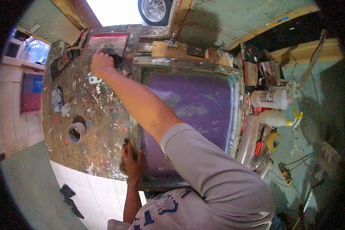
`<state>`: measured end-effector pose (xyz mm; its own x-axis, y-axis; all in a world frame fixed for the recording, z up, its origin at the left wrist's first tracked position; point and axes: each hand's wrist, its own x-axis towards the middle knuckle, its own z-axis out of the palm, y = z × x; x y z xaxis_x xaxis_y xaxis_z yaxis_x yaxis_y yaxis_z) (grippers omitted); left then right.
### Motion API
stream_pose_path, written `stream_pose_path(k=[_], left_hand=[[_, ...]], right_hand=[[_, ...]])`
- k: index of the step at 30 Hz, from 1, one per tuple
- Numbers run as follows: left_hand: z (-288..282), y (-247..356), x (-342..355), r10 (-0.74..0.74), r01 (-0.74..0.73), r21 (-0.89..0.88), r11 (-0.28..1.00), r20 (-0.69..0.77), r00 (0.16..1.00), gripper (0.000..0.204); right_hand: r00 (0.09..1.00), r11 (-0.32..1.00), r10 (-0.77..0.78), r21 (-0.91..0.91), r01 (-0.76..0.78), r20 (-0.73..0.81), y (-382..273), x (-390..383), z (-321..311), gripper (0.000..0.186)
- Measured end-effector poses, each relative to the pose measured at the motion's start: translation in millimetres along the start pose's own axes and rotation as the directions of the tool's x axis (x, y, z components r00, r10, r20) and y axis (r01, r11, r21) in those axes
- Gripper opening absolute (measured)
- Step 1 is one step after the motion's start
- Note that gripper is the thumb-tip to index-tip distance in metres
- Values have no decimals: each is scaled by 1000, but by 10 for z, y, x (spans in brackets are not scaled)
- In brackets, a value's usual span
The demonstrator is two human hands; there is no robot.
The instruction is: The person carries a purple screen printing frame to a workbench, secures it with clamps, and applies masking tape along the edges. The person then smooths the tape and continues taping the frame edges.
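Observation:
A silk-screen frame [188, 63] with purple mesh [214, 97] lies on the worktable. My right arm crosses above it to the far left. There my right hand [102, 64] is curled closed at the near side of a flat, pale panel with a red edge [109, 35]. Whatever lies within its fingers is hidden. My left hand [133, 163] rests at the frame's near left side rail, fingers extended and apart. White jar-lid-like scrap [94, 79] sits just below my right hand.
A tape roll [77, 131] and a crumpled plastic piece [57, 99] lie on the paint-spotted tabletop [99, 147]. Wooden blocks with clamps [170, 49] line the frame's far side. At right are a white bottle [270, 99], a spray bottle [276, 119] and yellow tape [273, 141].

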<state>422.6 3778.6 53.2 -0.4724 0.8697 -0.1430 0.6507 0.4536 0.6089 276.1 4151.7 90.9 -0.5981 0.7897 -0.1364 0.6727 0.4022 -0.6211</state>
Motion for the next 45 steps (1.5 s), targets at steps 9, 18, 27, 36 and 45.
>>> stream_pose_path(k=[9,18,27,36,45], left_hand=[[-163,118,62,46,-43,-206,978,7,999,55],[-264,100,16,119,-128,-121,984,-79,990,53],[-139,217,-43,140,-146,-232,962,-39,989,39],[-121,-140,3,449,-436,-272,858,-18,893,64],[-10,-576,194,428,-420,-295,858,-40,903,69]], right_hand=[[989,983,-126,127,136,-80,101,-324,-79,63],[942,952,-200,175,252,-271,-19,-766,-199,77],[688,846,-35,345,406,-725,516,-2859,-1493,51],[459,973,143,39,-228,-877,2853,-6460,-2227,42],[355,793,606,573,-206,-711,3391,-7892,-2032,46]])
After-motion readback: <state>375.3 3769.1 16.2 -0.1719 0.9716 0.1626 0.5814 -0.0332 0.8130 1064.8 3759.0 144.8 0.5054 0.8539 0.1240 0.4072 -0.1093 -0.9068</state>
